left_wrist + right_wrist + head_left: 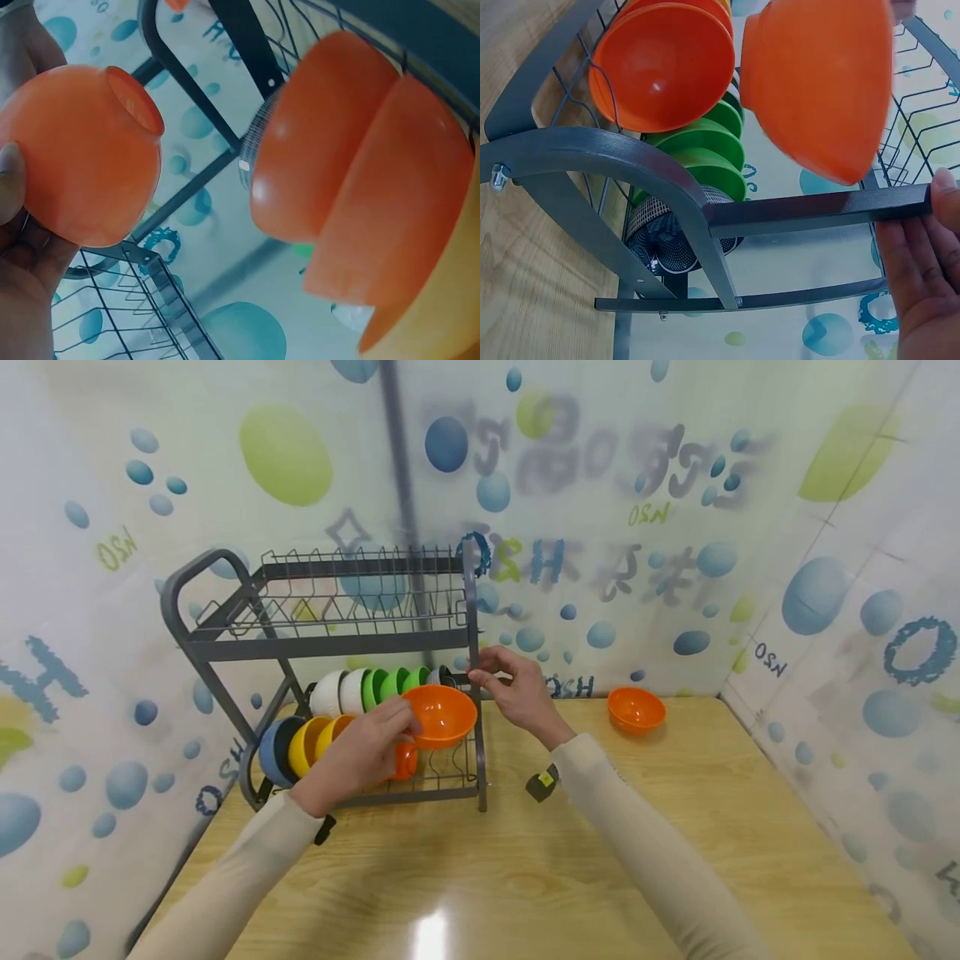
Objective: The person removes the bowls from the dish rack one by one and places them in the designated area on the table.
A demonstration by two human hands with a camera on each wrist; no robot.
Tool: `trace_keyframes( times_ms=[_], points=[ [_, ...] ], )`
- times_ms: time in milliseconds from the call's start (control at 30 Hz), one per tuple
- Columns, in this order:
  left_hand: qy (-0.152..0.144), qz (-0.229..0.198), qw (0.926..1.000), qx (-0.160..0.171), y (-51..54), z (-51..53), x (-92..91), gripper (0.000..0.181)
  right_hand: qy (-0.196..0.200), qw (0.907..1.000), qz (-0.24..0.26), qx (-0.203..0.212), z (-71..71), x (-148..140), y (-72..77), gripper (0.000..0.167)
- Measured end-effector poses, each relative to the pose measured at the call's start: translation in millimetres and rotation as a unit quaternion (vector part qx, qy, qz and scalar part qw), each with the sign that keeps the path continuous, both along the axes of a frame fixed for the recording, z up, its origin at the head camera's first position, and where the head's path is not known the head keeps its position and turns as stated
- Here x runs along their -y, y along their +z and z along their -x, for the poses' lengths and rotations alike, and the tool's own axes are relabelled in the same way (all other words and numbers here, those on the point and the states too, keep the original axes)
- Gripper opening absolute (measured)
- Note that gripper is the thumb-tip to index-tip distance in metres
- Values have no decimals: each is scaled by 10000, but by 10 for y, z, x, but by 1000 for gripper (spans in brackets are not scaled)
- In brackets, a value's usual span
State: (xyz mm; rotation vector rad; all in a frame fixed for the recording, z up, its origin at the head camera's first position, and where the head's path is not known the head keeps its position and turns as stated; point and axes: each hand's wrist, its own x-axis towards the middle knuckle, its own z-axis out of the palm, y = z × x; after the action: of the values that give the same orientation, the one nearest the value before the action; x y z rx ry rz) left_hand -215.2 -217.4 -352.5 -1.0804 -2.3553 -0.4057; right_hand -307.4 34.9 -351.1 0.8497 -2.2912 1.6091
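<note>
My left hand (363,743) pinches the rim of an orange bowl (442,718), held in front of the right end of a grey two-tier dish rack (330,647). In the left wrist view the same bowl (90,157) shows its outside and foot ring. My right hand (517,689) grips the rack's right upright; the right wrist view shows thumb and fingers on opposite sides of the grey bar (817,210). On the lower tier, orange bowls (330,135) stand on edge beside yellow bowls (303,746) and a blue bowl (276,752).
Behind them on the lower tier are white bowls (327,695), green bowls (375,687) and a dark patterned bowl (675,236). Another orange bowl (636,710) sits at the wooden table's (525,893) back right. A small black object (542,783) lies near the right forearm.
</note>
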Motion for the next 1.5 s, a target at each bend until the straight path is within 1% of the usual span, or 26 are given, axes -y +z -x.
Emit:
trace_keyframes(
  times_ms=[167, 267, 400, 533, 667, 767, 933, 1067, 1200, 1300, 1367, 1500],
  points=[
    [-195, -138, 9995, -209, -54, -51, -89, 45, -36, 10000, -29, -63, 11, -17, -15, 28],
    [-323, -264, 9987, -278, -93, -68, -145, 43, -26, 9999, -43, -135, 15, -23, -26, 29],
    [-451, -385, 9978, -290, -142, -80, -214, 43, 25, 9995, -180, -253, 1, -46, -7, 32],
    [-506, -404, 9976, -256, -174, -88, -268, 41, 150, 9985, -475, -220, -41, -100, 50, 36],
    [-597, -435, 9971, -172, -172, -107, -331, 38, 282, 9963, -769, -254, -79, -191, 74, 39],
    [-645, -446, 9968, -153, -160, -118, -380, 37, 349, 9938, -967, -427, -112, -293, 77, 40],
    [-736, -431, 9962, -177, -154, -102, -453, 39, 544, 9869, -1331, -735, -196, -511, 102, 46],
    [-880, -473, 9947, -243, -144, -86, -498, 38, 822, 9769, -1708, -986, -314, -695, 151, 48],
    [-965, -505, 9935, -334, -131, -72, -532, 33, 1177, 9611, -2126, -1311, -442, -848, 183, 53],
    [-985, -482, 9934, -336, -126, -59, -548, 31, 1423, 9481, -2359, -1586, -525, -926, 182, 55],
    [-991, -471, 9935, -304, -122, -53, -559, 29, 1549, 9405, -2444, -1780, -577, -962, 172, 55],
    [-1058, -543, 9923, -353, -124, -36, -588, 30, 1786, 9259, -2481, -2220, -642, -989, 140, 51]
  ],
)
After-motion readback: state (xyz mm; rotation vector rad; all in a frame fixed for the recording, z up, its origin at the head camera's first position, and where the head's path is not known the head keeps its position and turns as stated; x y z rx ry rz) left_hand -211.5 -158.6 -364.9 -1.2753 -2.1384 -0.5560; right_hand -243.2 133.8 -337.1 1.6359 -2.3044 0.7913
